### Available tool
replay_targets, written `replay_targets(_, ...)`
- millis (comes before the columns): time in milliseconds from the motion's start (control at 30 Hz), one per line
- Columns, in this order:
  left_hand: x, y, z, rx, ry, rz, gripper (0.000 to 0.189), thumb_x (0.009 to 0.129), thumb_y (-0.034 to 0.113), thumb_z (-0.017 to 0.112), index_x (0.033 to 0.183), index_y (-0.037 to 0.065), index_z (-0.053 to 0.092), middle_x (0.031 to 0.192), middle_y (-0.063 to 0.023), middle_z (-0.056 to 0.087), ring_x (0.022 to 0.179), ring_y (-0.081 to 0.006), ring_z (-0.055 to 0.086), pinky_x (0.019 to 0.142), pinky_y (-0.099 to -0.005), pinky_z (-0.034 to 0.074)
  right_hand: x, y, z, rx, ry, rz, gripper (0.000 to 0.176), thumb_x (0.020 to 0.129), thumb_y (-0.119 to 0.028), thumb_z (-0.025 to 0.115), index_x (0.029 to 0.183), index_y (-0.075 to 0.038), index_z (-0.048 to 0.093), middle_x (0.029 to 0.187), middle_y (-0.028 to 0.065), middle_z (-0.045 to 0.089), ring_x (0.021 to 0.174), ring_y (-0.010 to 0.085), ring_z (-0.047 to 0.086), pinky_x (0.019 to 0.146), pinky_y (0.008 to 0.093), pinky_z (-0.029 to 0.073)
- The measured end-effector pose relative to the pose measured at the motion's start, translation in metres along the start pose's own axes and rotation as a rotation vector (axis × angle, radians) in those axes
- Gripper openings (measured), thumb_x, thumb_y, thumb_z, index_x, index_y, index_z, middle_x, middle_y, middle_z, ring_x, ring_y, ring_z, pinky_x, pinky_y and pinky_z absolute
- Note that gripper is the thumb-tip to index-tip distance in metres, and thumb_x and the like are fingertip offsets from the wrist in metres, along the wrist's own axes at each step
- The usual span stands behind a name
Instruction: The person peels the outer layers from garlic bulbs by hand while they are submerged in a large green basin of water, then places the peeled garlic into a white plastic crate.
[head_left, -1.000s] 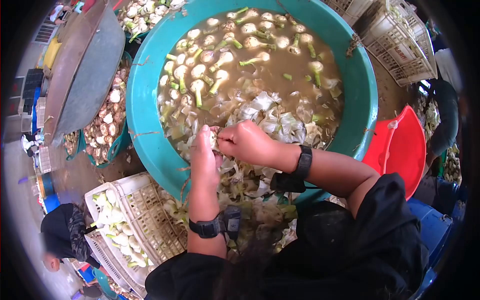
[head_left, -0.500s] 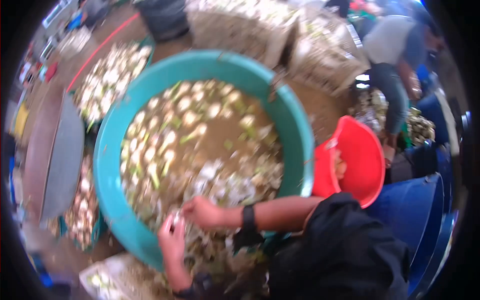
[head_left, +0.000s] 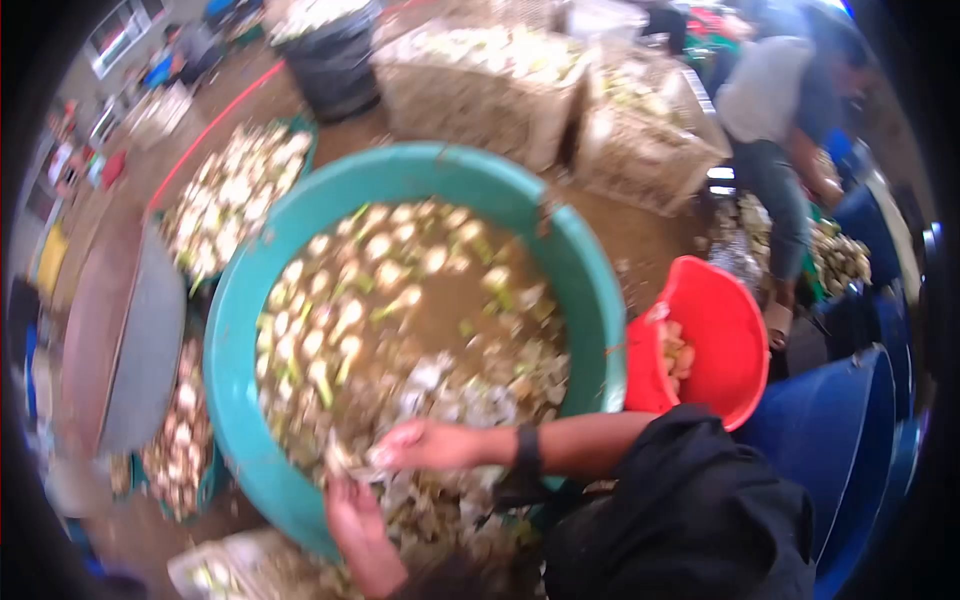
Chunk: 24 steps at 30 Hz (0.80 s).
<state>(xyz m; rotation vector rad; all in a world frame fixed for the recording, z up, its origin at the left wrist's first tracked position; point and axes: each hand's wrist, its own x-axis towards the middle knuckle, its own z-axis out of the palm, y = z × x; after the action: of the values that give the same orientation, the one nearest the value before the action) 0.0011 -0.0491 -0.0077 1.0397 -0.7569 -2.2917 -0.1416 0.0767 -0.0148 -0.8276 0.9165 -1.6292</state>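
My left hand (head_left: pixel 362 525) reaches up from the bottom, fingers curled round a pale, blurred onion (head_left: pixel 343 462) at the near left of a large green tub (head_left: pixel 232 385). Just to its right, my right hand (head_left: pixel 432 446) is closed, its fingertips against the onion's papery side. Blur hides the exact grip. Below both hands, loose onion skins (head_left: pixel 480 405) cover the near part of the tub. White onions with green stubs (head_left: pixel 347 318) float in brown water toward its far left.
A red bucket (head_left: pixel 730 335) with some pieces inside stands right of the tub, near blue barrels (head_left: pixel 825 430). Crates of onions (head_left: pixel 480 105) stand behind. A grey-brown panel (head_left: pixel 140 350) is at left. A co-worker (head_left: pixel 775 130) bends over at the upper right.
The view has shifted, so the tub sits lower in it. My hands have drawn slightly apart, and the pale onion shows more between them.
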Motion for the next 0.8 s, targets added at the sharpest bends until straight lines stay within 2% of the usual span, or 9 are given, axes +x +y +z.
replay_targets(67,0.020,-0.003,-0.044,-0.157,0.060,-0.052,0.019,0.086,0.012,0.054,0.098,-0.001,0.053,0.092,-0.0099,0.059,0.087,-0.0159,0.055,0.080,-0.0258,0.048,-0.008,-0.014,-0.001,0.021,0.067,0.019,0.019,0.089,-0.016,0.051,0.100,-0.002,0.059,0.090,0.0008,0.061,0.082,0.0061,0.053,0.072,0.0243,0.046)
replay_targets(200,-0.013,0.004,0.014,0.083,0.258,0.313,0.010,0.083,0.008,0.058,0.090,0.001,0.057,0.083,-0.0043,0.058,0.077,-0.0137,0.056,0.072,-0.0277,0.050,0.002,-0.044,-0.018,0.034,0.092,0.078,0.021,0.090,-0.018,0.048,0.096,-0.002,0.060,0.084,0.0046,0.063,0.075,0.0095,0.059,0.063,0.0253,0.049)
replay_targets(233,-0.018,0.004,0.023,0.225,0.293,0.390,0.011,0.082,0.006,0.059,0.091,0.001,0.057,0.084,-0.0039,0.058,0.077,-0.0129,0.056,0.071,-0.0276,0.049,0.006,-0.041,-0.012,-0.214,0.095,0.209,0.020,0.088,-0.021,0.051,0.091,-0.003,0.060,0.078,0.0062,0.063,0.070,0.0133,0.060,0.061,0.0270,0.049)
replay_targets(300,-0.018,0.004,0.024,0.275,0.247,0.466,0.015,0.081,0.006,0.060,0.094,-0.002,0.057,0.088,-0.0056,0.059,0.078,-0.0119,0.056,0.070,-0.0260,0.048,0.011,-0.048,0.004,-1.696,-0.369,0.476,0.017,0.083,-0.019,0.056,0.087,-0.004,0.061,0.075,0.0105,0.061,0.065,0.0224,0.060,0.061,0.0313,0.049)
replay_targets(433,-0.021,0.003,0.025,0.709,0.234,0.670,0.014,0.080,0.004,0.061,0.091,-0.003,0.059,0.090,-0.0068,0.059,0.078,-0.0119,0.056,0.070,-0.0232,0.045,0.017,-0.040,0.007,-1.210,-0.022,0.193,0.021,0.077,-0.011,0.061,0.097,-0.006,0.062,0.075,0.0126,0.059,0.067,0.0270,0.058,0.062,0.0325,0.047)
replay_targets(500,-0.023,0.005,0.028,0.838,0.178,0.739,0.013,0.080,0.003,0.061,0.091,-0.003,0.059,0.089,-0.0070,0.059,0.078,-0.0114,0.056,0.069,-0.0223,0.045,0.031,-0.043,0.016,-0.768,0.180,-0.180,0.008,0.075,-0.008,0.061,0.077,-0.001,0.062,0.073,0.0125,0.059,0.070,0.0308,0.058,0.064,0.0357,0.047)
replay_targets(533,-0.023,0.005,0.028,0.942,0.102,0.812,0.013,0.079,0.003,0.062,0.090,-0.003,0.059,0.089,-0.0071,0.059,0.078,-0.0113,0.055,0.069,-0.0229,0.045,0.038,-0.035,0.014,-0.773,0.138,-0.392,0.009,0.072,-0.006,0.064,0.078,0.001,0.062,0.077,0.0131,0.059,0.072,0.0309,0.057,0.063,0.0358,0.047)
replay_targets(600,-0.024,0.006,0.028,1.050,0.021,0.881,0.013,0.079,0.003,0.062,0.090,-0.003,0.059,0.089,-0.0072,0.059,0.077,-0.0112,0.055,0.068,-0.0234,0.045,0.041,-0.033,0.006,-0.790,0.052,-0.369,0.011,0.071,-0.006,0.064,0.080,0.001,0.061,0.081,0.0138,0.058,0.073,0.0310,0.056,0.063,0.0357,0.046)
replay_targets(800,-0.024,-0.002,0.020,0.430,-0.020,0.301,0.015,0.082,0.014,0.061,0.092,0.003,0.059,0.085,-0.0032,0.059,0.072,-0.0103,0.054,0.063,-0.0225,0.044,0.026,-0.025,0.007,-0.900,-0.066,-0.425,0.009,0.079,-0.009,0.056,0.080,-0.001,0.053,0.074,0.0133,0.050,0.072,0.0327,0.051,0.067,0.0395,0.042)
